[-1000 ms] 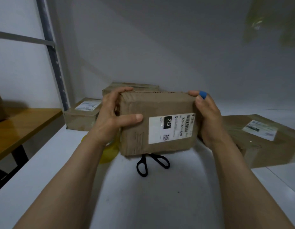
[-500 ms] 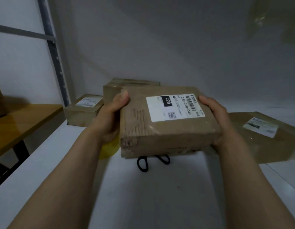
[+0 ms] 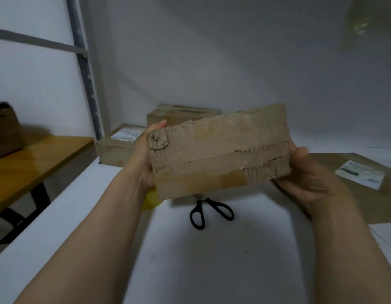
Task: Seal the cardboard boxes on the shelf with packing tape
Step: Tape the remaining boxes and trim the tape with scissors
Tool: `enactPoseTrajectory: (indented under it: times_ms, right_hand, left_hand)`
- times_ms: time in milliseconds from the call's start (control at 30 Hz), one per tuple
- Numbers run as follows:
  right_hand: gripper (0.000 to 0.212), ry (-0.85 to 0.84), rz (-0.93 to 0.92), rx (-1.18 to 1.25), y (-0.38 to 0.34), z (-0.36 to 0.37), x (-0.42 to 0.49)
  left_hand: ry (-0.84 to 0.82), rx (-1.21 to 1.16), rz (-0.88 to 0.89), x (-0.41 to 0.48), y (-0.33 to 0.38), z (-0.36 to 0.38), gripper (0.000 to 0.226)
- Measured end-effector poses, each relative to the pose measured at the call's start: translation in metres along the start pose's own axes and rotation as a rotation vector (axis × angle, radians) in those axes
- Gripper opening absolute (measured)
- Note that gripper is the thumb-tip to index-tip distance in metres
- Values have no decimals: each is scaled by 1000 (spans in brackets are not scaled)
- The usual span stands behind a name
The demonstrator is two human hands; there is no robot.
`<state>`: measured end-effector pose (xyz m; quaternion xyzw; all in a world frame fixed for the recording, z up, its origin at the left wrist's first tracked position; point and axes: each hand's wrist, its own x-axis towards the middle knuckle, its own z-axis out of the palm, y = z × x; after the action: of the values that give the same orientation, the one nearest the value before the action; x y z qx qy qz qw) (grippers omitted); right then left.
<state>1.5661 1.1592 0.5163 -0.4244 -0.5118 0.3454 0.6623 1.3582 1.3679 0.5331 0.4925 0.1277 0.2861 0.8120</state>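
Above the white shelf (image 3: 212, 260), in the head view, a person holds one cardboard box (image 3: 218, 154) in the air with both hands. The left hand (image 3: 144, 159) grips its left end, with the thumb laid over the upper edge; the other fingers are behind the box and I cannot see them. The right hand (image 3: 308, 178) grips the right end, thumb on the side and fingers curled under it.

The long axis of the box goes from one hand to the other, a little higher on the right. The face turned to the camera has a seam along this same axis, with torn paper at both ends and an old strip of tape near the lower edge.

Directly under the box lie black scissors (image 3: 210, 210), about midway between the hands. A yellow object (image 3: 152, 199), partly hidden and maybe the tape roll, is just below the left wrist, so the left hand is nearer to it.

Other boxes are on the shelf: a back box (image 3: 181, 114), a small box (image 3: 115, 150) at the left and a flat box (image 3: 365, 178) at the right. I think the seam face should be laid upward before taping.
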Motion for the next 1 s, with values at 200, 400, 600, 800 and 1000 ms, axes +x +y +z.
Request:
enactPoseTrajectory:
  times_ms: [200, 400, 600, 800, 1000]
  right_hand:
    - [86, 157, 26, 15, 4, 1, 5]
    - [64, 322, 105, -72, 3, 6, 8]
    - [59, 398, 235, -77, 5, 8, 7]
    - [61, 499, 339, -2, 9, 9, 13]
    - [79, 621, 349, 79, 23, 13, 21]
  left_hand:
    - [-24, 46, -42, 3, -8, -2, 77]
    - [-194, -33, 106, -1, -17, -13, 91]
    - [-271, 9, 120, 3, -25, -20, 96]
    - [-179, -15, 14, 11, -35, -17, 62]
    - [20, 77, -33, 17, -30, -9, 31]
